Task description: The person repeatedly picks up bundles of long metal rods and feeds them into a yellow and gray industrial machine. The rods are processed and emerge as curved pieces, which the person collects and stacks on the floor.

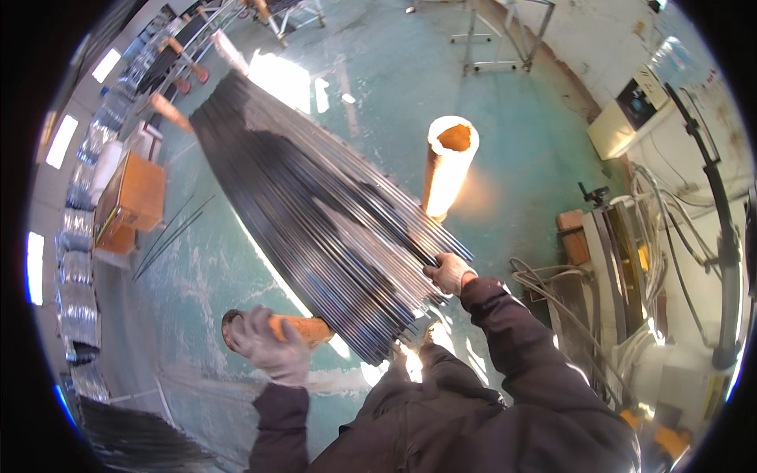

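Note:
A wide layer of long, thin dark rods point(292, 197) runs side by side from the far left toward my body. My gloved right hand point(449, 274) is closed around the near ends of a few rods along the layer's right edge. My gloved left hand point(272, 347) is off the rods, its fingers apart and a little blurred. It is over an orange-brown cylinder point(314, 329) that sticks out from under the near left ends of the rods; whether it touches the cylinder I cannot tell.
An upright hollow tube point(441, 177) stands at the layer's right side. Several loose rods point(169, 240) lie on the green floor point(197, 315) near a brown box point(136, 193). Cables and hoses point(544, 280) hang and coil at the right. A metal frame point(501, 39) stands at the back.

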Tool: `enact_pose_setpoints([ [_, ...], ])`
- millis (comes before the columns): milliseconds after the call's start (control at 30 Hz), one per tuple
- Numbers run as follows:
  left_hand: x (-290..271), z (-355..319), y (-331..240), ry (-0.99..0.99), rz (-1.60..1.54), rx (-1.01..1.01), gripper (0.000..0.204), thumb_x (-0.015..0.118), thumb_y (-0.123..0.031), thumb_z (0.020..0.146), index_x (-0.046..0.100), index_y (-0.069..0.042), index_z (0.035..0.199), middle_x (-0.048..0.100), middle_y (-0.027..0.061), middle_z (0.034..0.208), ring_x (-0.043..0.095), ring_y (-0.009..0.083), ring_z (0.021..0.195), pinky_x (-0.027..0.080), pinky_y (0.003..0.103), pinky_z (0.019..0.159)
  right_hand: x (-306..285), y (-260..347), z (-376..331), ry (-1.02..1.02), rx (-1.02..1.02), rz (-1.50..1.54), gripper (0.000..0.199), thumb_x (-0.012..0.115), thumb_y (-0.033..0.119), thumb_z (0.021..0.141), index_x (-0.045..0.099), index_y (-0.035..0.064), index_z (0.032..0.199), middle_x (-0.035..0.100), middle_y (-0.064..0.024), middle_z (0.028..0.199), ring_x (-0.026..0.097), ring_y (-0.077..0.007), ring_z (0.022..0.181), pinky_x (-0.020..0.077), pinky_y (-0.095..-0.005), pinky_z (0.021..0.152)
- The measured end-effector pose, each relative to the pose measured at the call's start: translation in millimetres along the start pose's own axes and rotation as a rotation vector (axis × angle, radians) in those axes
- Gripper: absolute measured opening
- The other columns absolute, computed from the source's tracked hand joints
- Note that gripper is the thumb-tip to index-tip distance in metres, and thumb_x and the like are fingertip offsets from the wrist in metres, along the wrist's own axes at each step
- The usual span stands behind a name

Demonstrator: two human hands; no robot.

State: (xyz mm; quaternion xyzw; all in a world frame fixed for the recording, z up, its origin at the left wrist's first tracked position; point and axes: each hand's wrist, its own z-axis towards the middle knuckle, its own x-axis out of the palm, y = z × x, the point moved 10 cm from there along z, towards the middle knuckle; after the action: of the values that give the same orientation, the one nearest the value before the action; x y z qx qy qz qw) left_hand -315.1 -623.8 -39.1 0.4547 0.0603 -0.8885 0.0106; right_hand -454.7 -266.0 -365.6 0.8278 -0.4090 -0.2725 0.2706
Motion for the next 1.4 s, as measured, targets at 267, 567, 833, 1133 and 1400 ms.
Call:
enact_pose_setpoints([
  [267, 128.1, -101.1, -60.0, 0.402, -1.013, -0.168, 0.029, 0.079, -0.014, 0.093, 0.072, -0.002, 0.119, 0.073, 0.0169, 0.123, 0.068, 0.0331, 0.123, 0.054, 0.054, 0.108, 11.0, -151.5, -276.1, -0.274, 0.118, -0.315, 0.063, 0.081, 0.057, 0.099, 0.077, -0.0043, 0.111, 0.077, -0.0252, 0.095, 0.076, -0.0372, 0.091, 0.0585, -0.0508, 0.085],
  [567, 253.9, -151.4, -138.5, 1.196, -2.296, -1.332, 0.027, 0.067, -0.029, 0.112, 0.062, -0.002, 0.114, 0.068, 0.0166, 0.11, 0.066, 0.0324, 0.099, 0.056, 0.051, 0.107, 145.6, -315.8, -598.4, -0.628, 0.705, -0.555, 0.031, 0.083, 0.039, 0.087, 0.082, 0.0083, 0.089, 0.08, -0.0209, 0.093, 0.079, -0.0405, 0.091, 0.0616, -0.052, 0.081],
  [833, 113.5, -176.6, -238.6, 1.515, -2.174, -1.154, 0.018, 0.07, -0.019, 0.107, 0.065, -0.002, 0.111, 0.062, 0.0109, 0.101, 0.059, 0.0295, 0.1, 0.052, 0.049, 0.098, 150.0, -369.7, -650.4, -1.219, 0.477, -0.443, 0.015, 0.08, 0.012, 0.075, 0.067, 0.0087, 0.082, 0.069, -0.0185, 0.081, 0.071, -0.0434, 0.082, 0.0555, -0.0531, 0.074],
  [1133, -81.3, -90.7, -383.3, 1.348, -2.223, -0.127, 0.017, 0.055, -0.022, 0.121, 0.064, -0.007, 0.12, 0.061, 0.0017, 0.097, 0.062, 0.0162, 0.092, 0.053, 0.035, 0.088, 207.6, -568.7, -944.5, -2.27, 0.563, 0.325, 0.024, 0.067, 0.006, 0.094, 0.071, 0.0006, 0.117, 0.074, -0.0199, 0.117, 0.071, -0.0379, 0.116, 0.0564, -0.0474, 0.1],
  [1400, -188.5, -275.4, -598.2, 1.751, -2.248, -0.217, 0.019, 0.068, -0.02, 0.113, 0.066, -0.005, 0.125, 0.067, 0.0075, 0.109, 0.064, 0.028, 0.105, 0.05, 0.055, 0.113, 132.9, -580.7, -895.1, -2.083, 0.163, 0.336, 0.016, 0.07, 0.0, 0.101, 0.076, -0.008, 0.114, 0.081, -0.018, 0.121, 0.076, -0.0308, 0.123, 0.0589, -0.0419, 0.111],
])
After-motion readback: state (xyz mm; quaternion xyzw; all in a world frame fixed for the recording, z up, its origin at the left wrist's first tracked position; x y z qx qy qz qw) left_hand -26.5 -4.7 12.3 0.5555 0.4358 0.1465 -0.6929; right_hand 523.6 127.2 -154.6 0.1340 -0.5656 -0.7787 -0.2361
